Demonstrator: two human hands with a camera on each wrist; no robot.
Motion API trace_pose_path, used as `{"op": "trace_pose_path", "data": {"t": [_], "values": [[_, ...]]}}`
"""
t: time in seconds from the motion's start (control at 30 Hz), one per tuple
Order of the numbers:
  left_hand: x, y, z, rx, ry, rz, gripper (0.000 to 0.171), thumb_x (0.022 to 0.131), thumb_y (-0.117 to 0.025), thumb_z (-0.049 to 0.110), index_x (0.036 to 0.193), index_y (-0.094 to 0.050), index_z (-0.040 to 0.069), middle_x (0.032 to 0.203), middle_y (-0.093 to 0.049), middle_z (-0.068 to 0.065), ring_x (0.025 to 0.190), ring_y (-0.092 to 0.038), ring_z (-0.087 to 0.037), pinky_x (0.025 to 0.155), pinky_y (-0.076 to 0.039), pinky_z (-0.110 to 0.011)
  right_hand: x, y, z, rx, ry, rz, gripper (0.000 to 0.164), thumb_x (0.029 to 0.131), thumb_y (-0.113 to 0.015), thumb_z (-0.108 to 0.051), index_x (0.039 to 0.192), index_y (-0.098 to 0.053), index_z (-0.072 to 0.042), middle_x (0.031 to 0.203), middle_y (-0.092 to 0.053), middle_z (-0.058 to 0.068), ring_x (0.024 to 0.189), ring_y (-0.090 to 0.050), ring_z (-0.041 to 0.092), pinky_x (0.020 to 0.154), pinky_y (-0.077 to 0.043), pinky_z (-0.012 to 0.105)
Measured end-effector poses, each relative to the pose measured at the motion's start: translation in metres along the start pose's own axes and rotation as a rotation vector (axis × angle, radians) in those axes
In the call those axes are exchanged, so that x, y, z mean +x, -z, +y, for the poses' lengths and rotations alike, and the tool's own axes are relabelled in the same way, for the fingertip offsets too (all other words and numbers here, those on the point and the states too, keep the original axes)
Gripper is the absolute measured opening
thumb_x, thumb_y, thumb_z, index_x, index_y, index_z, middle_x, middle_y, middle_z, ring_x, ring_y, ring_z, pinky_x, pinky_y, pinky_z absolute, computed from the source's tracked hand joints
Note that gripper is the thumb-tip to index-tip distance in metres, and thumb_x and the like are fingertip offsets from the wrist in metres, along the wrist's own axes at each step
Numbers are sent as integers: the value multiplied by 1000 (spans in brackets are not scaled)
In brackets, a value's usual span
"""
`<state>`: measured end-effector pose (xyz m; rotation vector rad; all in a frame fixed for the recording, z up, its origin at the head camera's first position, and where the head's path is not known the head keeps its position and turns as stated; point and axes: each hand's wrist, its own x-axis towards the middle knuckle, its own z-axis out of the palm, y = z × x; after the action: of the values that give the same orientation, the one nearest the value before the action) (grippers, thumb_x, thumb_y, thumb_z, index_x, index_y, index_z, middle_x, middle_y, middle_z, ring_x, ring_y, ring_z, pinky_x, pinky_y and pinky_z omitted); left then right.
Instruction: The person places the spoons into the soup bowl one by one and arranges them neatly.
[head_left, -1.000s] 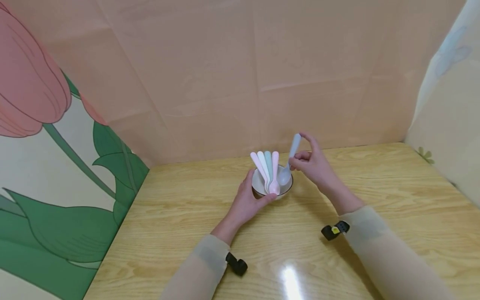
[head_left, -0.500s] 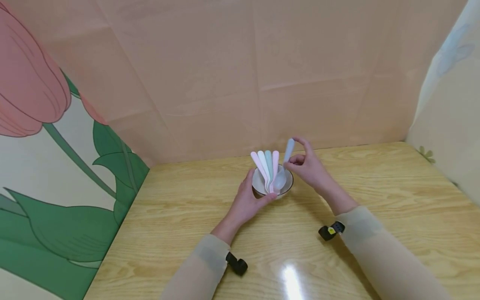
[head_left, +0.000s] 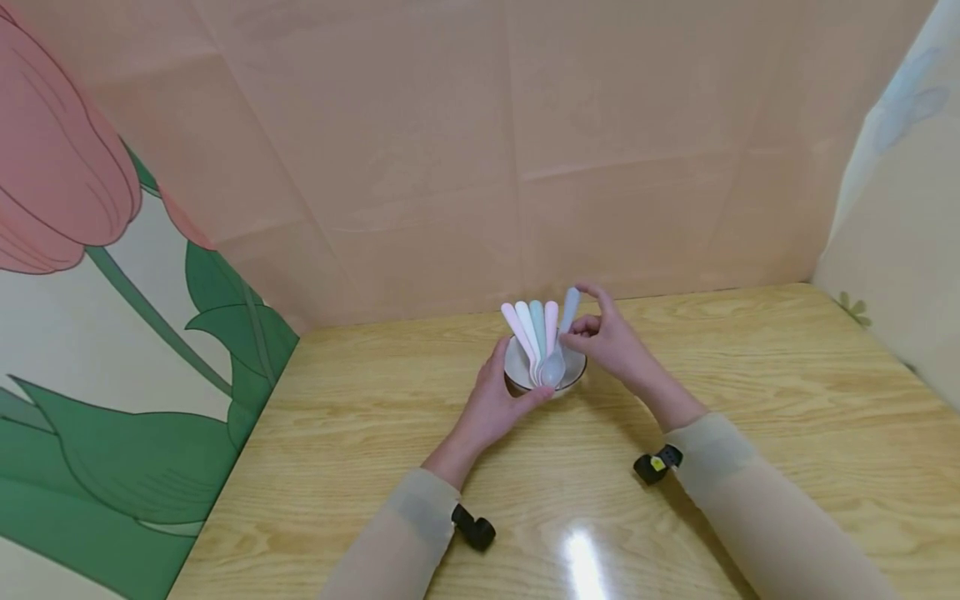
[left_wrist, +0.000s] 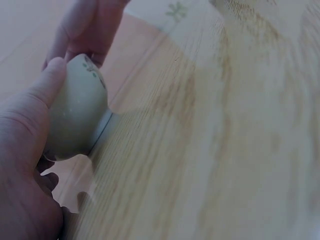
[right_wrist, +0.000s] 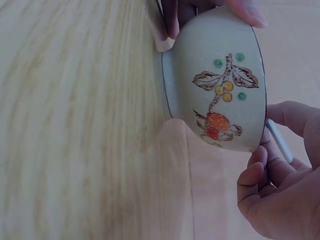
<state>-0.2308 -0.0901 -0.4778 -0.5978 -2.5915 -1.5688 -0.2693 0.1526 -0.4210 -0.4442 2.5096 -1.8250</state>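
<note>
A bowl [head_left: 576, 367] with a dark rim stands on the wooden table. My left hand [head_left: 483, 412] grips its left side, thumb at the near rim. Inside lean several spoons with handles up: pink [head_left: 512, 318], white [head_left: 524, 317], teal [head_left: 537, 318] and another pink one [head_left: 551, 317]. My right hand [head_left: 618, 346] pinches a light blue spoon [head_left: 570, 312] by the handle, its scoop inside the bowl over the right-hand pink spoon. In the right wrist view, fruit and leaves decorate the bowl [right_wrist: 220, 85], and part of the blue spoon's handle [right_wrist: 280, 142] shows.
The wooden table [head_left: 360, 467] meets a pinkish-orange backdrop [head_left: 412, 167] just behind the bowl. A panel with a large tulip [head_left: 60, 150] borders the left side, and a pale wall [head_left: 915, 250] the right. Black wrist cameras sit on both sleeves.
My right hand has moved left and slightly down with the light blue spoon. Its scoop has shifted from the bowl's right side to over the pink spoon. My left hand has stayed put.
</note>
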Motion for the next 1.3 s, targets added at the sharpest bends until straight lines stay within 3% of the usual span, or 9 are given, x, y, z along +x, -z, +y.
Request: {"op": "trace_pose_path", "data": {"t": [0.2,0.4,0.57,0.9,1.3], "values": [[0,0,1,-3,-8,-2,98,96,-88,45,172,-30,25,159,-53,1,142,-53,-19,119,-43,-50,0,-3,2,-9,-6,1,91,103,-78,-4,172,-20,-16,101,-72,20,90,-64,20,77,-51,24],[-1,0,2,-6,-13,2,96,96,-89,43,171,-33,23,156,-56,-1,140,-55,-20,118,-43,-51,0,-4,5,-79,8,16,92,101,-80,-5,172,-22,-12,107,-72,20,100,-57,27,76,-47,25],[-1,0,2,-3,-13,3,96,96,-89,44,171,-33,23,157,-56,-1,141,-54,-21,118,-43,-52,0,-4,6,-116,27,23,93,101,-81,-6,173,-23,-10,115,-71,22,108,-59,31,82,-48,28],[-1,0,4,-3,7,-8,98,97,-88,44,172,-30,22,159,-53,1,142,-53,-18,119,-43,-48,0,-5,7,-155,24,29,83,99,-81,-4,168,-35,-4,123,-65,27,114,-53,41,81,-46,32],[0,1,4,0,11,-6,99,97,-88,45,173,-28,24,161,-51,3,143,-52,-17,120,-43,-50,1,-6,9,-176,11,18,80,100,-82,-7,167,-38,-3,128,-64,27,118,-53,41,83,-48,33]]}}
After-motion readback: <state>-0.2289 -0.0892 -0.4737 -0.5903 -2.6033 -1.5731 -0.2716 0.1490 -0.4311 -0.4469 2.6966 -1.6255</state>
